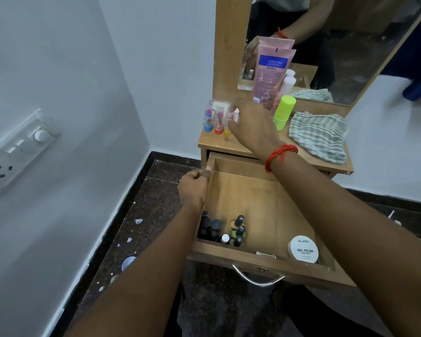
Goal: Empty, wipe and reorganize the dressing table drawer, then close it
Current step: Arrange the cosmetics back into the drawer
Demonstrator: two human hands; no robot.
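**Drawer (253, 190) held at its wall, pack gripped above**

The drawer is seen pulled out at 6 o'clock of the surface (216, 143). Its left wall is clasped near the back corner by the left grip (195, 188), with the fingers curled. A clear pack of coloured sticks (216, 115), blurred, is pinched by the right grip (250, 125) at 9 o'clock on the surface. Nail polish bottles (238, 231) are grouped in the drawer's 7 o'clock corner, and a white jar (303, 249) is set at its 5 o'clock corner. A pink tube (270, 74) and a green bottle (283, 111) are stood at 12 o'clock on the surface, and a striped cloth (321, 135) is laid at 3 o'clock
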